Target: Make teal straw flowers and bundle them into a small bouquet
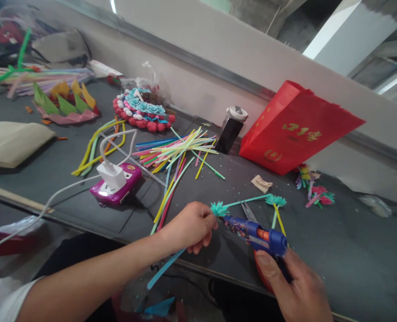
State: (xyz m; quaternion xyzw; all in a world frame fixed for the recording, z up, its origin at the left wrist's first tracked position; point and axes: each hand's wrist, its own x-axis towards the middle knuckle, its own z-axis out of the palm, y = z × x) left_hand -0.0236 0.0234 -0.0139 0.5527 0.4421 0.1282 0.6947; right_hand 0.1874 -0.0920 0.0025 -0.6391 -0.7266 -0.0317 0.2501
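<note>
Blue glue gun [257,233]: gripped in right hand [297,284], thumb and visible fingers closed round handle. Teal flower [219,209]: at gun's nozzle, pinched near base by curled fingers of left hand [196,227]. Scissors [249,212]: partly beneath gun. Second teal flower [276,201], red bag [295,129]: beyond gun. Coloured strips [181,150]: beyond gun, to left. Purple power strip [117,185]: well left of gun.

The right hand [302,284], cropped below, hides part of the glue gun [255,235].
</note>
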